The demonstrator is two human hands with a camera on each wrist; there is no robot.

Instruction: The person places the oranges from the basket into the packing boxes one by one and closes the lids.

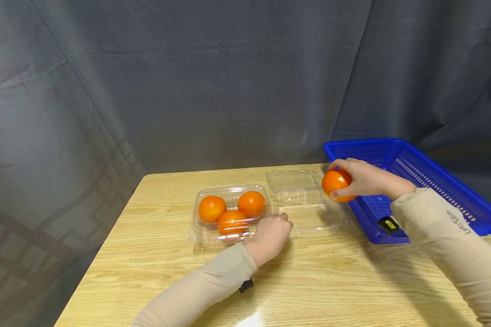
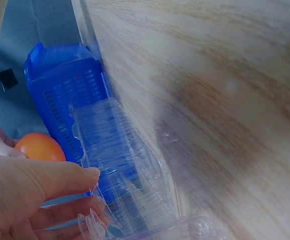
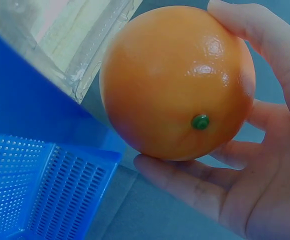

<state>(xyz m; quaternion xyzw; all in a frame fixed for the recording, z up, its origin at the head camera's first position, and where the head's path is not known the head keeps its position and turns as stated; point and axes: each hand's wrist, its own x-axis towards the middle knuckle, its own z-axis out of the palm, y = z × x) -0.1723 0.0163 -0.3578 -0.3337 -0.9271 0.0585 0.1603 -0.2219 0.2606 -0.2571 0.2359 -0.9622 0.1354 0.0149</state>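
My right hand [image 1: 362, 175] holds an orange [image 3: 177, 82] with a green stem end, its thumb and fingers curled round the fruit. That orange is in the air between the blue basket [image 1: 446, 170] and a clear plastic container [image 1: 311, 227] whose lid [image 1: 294, 180] is folded back. At the container's left edge, my left hand [image 1: 271, 234] pinches the rim between thumb and fingers, as the left wrist view shows. Left of that hand, a second clear container [image 1: 200, 234] has three oranges [image 1: 233, 222] in it.
The blue basket stands at the table's right side, with a wrist camera [image 1: 388, 225] on my right sleeve in front of it. Pale wood tabletop [image 1: 147, 268] extends in front and to the left. A dark grey curtain [image 1: 229, 91] hangs behind the table.
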